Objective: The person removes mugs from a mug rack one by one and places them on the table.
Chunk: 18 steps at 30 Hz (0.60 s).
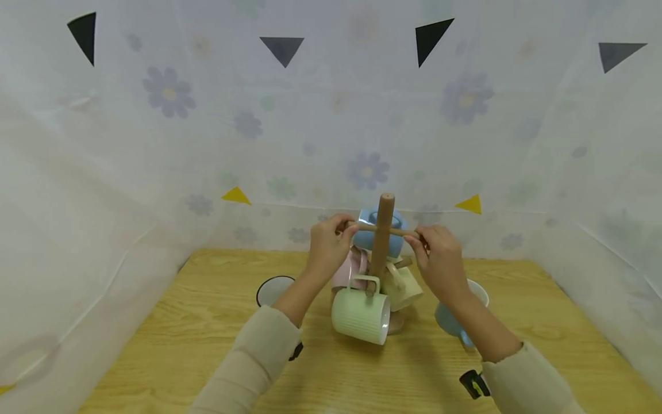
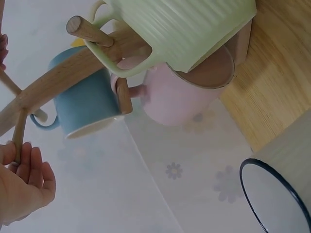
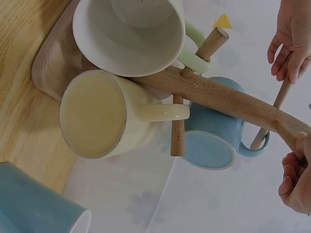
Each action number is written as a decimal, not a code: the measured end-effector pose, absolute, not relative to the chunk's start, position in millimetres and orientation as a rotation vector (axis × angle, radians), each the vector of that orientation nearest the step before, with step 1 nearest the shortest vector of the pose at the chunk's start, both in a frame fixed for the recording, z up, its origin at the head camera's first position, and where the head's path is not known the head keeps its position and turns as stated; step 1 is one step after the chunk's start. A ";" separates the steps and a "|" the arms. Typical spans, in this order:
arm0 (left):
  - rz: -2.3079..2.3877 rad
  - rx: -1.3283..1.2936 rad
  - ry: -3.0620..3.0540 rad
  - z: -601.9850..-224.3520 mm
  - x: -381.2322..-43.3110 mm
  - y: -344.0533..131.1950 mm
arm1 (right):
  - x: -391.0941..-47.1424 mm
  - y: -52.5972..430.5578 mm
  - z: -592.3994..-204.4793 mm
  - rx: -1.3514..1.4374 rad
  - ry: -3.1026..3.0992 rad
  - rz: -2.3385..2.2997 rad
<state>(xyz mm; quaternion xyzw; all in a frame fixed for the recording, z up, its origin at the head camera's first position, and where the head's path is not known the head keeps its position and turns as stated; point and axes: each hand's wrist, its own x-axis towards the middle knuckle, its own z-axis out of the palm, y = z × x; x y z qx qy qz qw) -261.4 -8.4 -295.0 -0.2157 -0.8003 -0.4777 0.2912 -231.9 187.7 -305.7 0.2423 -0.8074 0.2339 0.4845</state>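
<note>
Light: a soft, greyish glow is filling all three views; no lamp is showing.
Bench point(image 1: 331, 379): a soft shadow is spreading beside the green mug point(image 1: 357, 315).
Hanging blue mug point(image 1: 365, 240): a little white shine is sitting near its rim.
Wall sheet point(image 1: 310, 115): its flowers point(image 1: 169, 93) are looking pale and fuzzy.
Wrist views: colors are looking dull, but nearby edges are showing clearly.

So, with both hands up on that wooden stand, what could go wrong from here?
The left hand and right hand grip the top pegs of the wooden stand, so an uneven pull might tip it. The green mug hangs by its handle on a lower peg, so a jolt could shake it off. The dark-rimmed mug sits close to the left forearm and might get knocked.
</note>
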 end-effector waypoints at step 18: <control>-1.436 -0.518 -2.163 -293.1 -271.3 -15.7 | -218.1 179.0 -303.2 0.622 -1.968 0.487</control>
